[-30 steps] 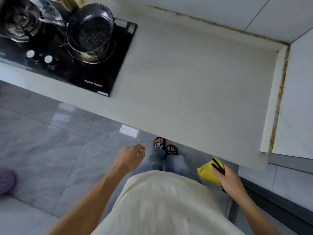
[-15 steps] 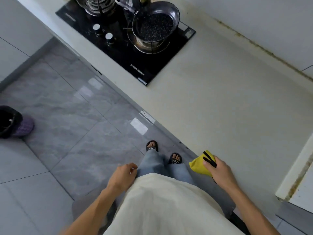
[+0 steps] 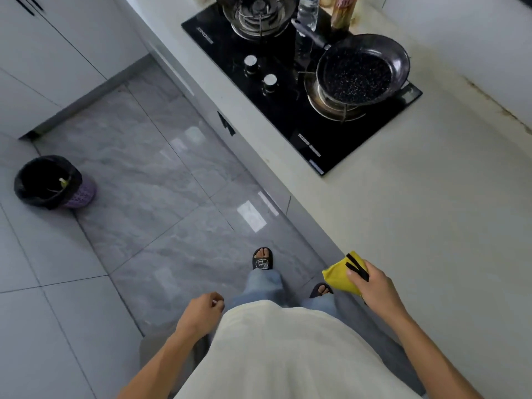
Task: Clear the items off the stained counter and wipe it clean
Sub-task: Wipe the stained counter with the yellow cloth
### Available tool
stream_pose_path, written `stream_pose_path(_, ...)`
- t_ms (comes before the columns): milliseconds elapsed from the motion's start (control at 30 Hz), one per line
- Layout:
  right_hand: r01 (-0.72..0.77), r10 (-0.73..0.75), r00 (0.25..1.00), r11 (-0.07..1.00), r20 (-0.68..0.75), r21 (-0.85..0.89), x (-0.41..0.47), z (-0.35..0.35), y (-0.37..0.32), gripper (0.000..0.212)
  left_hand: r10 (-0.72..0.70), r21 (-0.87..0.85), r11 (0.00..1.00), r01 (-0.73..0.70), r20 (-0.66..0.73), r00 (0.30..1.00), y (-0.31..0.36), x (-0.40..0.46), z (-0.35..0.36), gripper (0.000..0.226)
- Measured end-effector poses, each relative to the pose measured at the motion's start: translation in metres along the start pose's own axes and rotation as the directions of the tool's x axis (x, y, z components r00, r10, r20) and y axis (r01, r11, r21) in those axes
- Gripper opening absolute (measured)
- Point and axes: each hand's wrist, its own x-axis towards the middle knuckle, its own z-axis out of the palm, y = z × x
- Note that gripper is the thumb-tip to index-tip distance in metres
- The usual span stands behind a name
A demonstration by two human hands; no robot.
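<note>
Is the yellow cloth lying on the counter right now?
No, the yellow cloth is gripped in the right hand, held off the counter edge.

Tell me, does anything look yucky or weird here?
Yes. A brownish, grimy line runs along the back edge of the pale stone counter, where it meets the white wall, past the black glass hob. The right hand holds a yellow cloth.
</note>
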Motion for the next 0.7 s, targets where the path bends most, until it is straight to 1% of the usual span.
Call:
stream_pose_path(67, -0.027, 0.027, 1.000, 1.000, -0.012, -0.003, 0.005, 0.010, -0.010, 0.020, 0.024, 0.002, 1.000, -0.024, -0.013, 1.000, 0.007, 0.014, -0.023, 0.022)
stream_pose_path(200, -0.082, 0.082, 0.996, 0.997, -0.030, 0.011, 0.004, 0.025, -0.019, 0.025, 0.124, 0.091, 0.988, -0.124, 0.003, 0.992, 0.048, 0.036, -0.066, 0.027)
stream_pose_path(267, -0.107, 0.108, 0.993, 0.993, -0.035, 0.040, 0.001, 0.027, -0.022, 0.024, 0.210, 0.145, 0.967, -0.209, 0.008, 0.978, 0.078, 0.046, -0.084, 0.031)
stream_pose_path(333, -0.123, 0.129, 0.990, 0.987, -0.053, 0.103, -0.002, 0.025, -0.027, 0.020, 0.323, 0.179, 0.930, -0.320, 0.014, 0.946, 0.113, 0.053, -0.098, 0.033)
stream_pose_path(400, -0.121, 0.138, 0.987, 0.977, -0.085, 0.175, -0.002, 0.017, -0.037, 0.019, 0.459, 0.198, 0.870, -0.451, 0.004, 0.888, 0.152, 0.061, -0.108, 0.034)
stream_pose_path(467, -0.084, 0.119, 0.983, 0.969, -0.142, 0.232, 0.003, 0.002, -0.048, 0.018, 0.589, 0.219, 0.790, -0.573, -0.013, 0.808, 0.193, 0.065, -0.113, 0.036)
stream_pose_path(533, -0.012, 0.070, 0.970, 0.971, -0.234, 0.239, 0.011, -0.016, -0.060, 0.016, 0.692, 0.247, 0.704, -0.666, -0.024, 0.722, 0.234, 0.067, -0.114, 0.038)
stream_pose_path(600, 0.068, 0.017, 0.941, 0.969, -0.337, 0.238, 0.024, -0.032, -0.071, 0.014, 0.763, 0.289, 0.624, -0.726, -0.024, 0.646, 0.270, 0.071, -0.112, 0.042)
stream_pose_path(633, 0.117, -0.026, 0.918, 0.971, -0.395, 0.209, 0.033, -0.037, -0.076, 0.013, 0.786, 0.312, 0.591, -0.744, -0.016, 0.618, 0.285, 0.074, -0.109, 0.045)
stream_pose_path(700, 0.214, -0.147, 0.854, 0.974, -0.498, 0.079, 0.055, -0.042, -0.085, 0.018, 0.823, 0.362, 0.524, -0.771, 0.018, 0.567, 0.311, 0.085, -0.101, 0.053)
